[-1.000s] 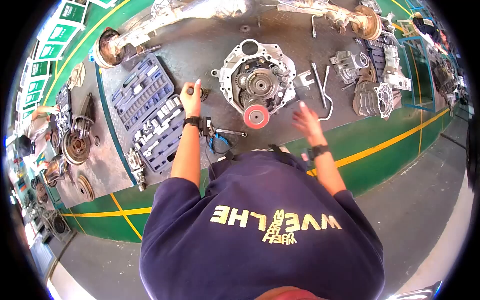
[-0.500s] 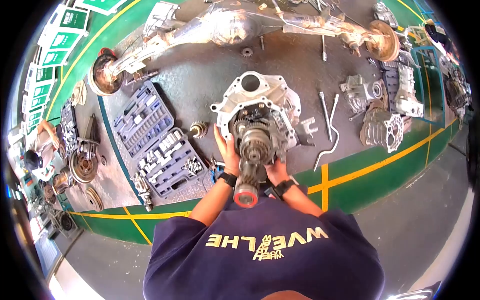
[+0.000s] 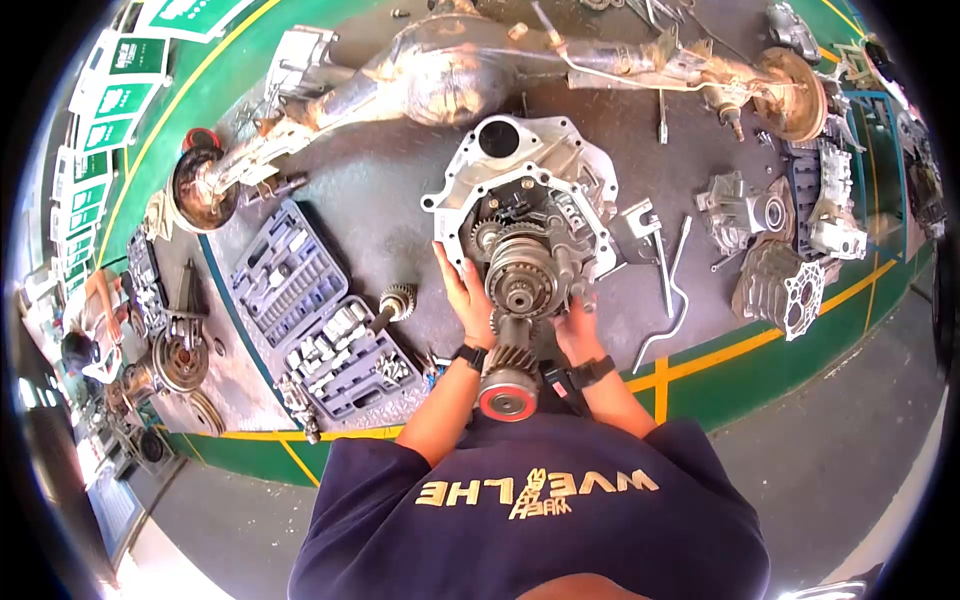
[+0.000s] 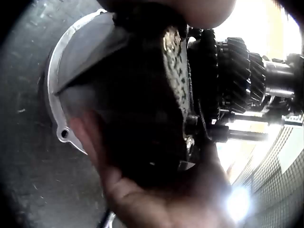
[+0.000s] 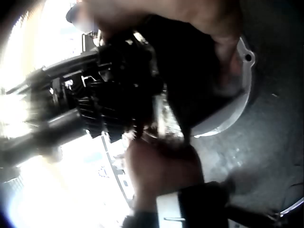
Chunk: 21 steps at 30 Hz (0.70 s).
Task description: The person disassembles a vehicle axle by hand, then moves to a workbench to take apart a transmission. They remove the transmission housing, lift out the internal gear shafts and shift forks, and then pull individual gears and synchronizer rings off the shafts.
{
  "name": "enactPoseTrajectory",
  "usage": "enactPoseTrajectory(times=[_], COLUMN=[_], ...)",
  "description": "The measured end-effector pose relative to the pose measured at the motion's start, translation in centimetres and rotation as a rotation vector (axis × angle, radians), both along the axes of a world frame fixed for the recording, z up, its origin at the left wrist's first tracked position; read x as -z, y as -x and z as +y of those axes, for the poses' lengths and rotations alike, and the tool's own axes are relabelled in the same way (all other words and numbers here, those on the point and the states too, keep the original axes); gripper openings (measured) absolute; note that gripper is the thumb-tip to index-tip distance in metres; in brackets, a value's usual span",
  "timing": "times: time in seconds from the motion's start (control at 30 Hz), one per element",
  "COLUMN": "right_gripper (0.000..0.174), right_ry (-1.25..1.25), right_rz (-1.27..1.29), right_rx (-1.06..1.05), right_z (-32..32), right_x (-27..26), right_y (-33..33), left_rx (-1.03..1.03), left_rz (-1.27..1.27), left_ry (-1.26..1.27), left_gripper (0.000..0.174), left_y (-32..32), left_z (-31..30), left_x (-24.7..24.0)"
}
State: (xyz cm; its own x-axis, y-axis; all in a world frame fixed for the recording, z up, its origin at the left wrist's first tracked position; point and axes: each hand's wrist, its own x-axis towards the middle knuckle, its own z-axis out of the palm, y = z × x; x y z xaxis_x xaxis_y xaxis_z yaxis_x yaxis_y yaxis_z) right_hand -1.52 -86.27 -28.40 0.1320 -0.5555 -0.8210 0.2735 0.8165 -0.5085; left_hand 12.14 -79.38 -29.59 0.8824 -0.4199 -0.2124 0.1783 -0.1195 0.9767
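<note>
A gearbox (image 3: 455, 215) with its side open stands in front of me, gear shafts pointing up toward the head camera. My left hand (image 3: 470, 300) grips its left side, fingers laid along the housing wall. On the other side my right hand (image 3: 577, 330) holds the housing, partly hidden by the gears. Both wrist views show hands around the dark housing (image 4: 142, 109), above its wide flange (image 5: 244, 102). Stacked gears (image 3: 520, 265) and a shaft end with a red ring (image 3: 508, 402) stick out between my wrists. A gear shaft (image 3: 397, 302) rests left of my left hand.
An open socket set (image 3: 335, 345) lies to the left. Along the back stretches a rusty axle (image 3: 450, 75). Right of the gearbox are a metal bracket (image 3: 637, 215), a bent rod (image 3: 683, 290) and more housings (image 3: 785, 285). Another person (image 3: 95, 320) is at far left.
A second ago my left hand held the gear shaft beside the socket set and my right hand hovered apart. Now the shaft is let go, both hands hold the gearbox, and it has tilted toward me.
</note>
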Motion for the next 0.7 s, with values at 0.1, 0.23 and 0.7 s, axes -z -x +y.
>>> enactPoseTrajectory(times=[0.1,0.23,0.7], right_gripper=[0.055,0.067,0.047], right_ry=[0.096,0.020,0.306], right_rz=[0.038,0.028,1.205], right_rx=[0.002,-0.149,-0.881], right_z=[0.5,-0.5,2.0], right_x=[-0.6,-0.1,3.9], right_y=[-0.6,0.2,27.2], left_rx=[0.078,0.019,0.038], left_rz=[-0.185,0.374,0.053], left_ry=[-0.071,0.282,-0.038], left_gripper=[0.063,0.077,0.066], left_y=[-0.9,-0.1,-4.5], left_z=[1.5,-0.1,13.8], left_x=[2.9,-2.5,-12.4])
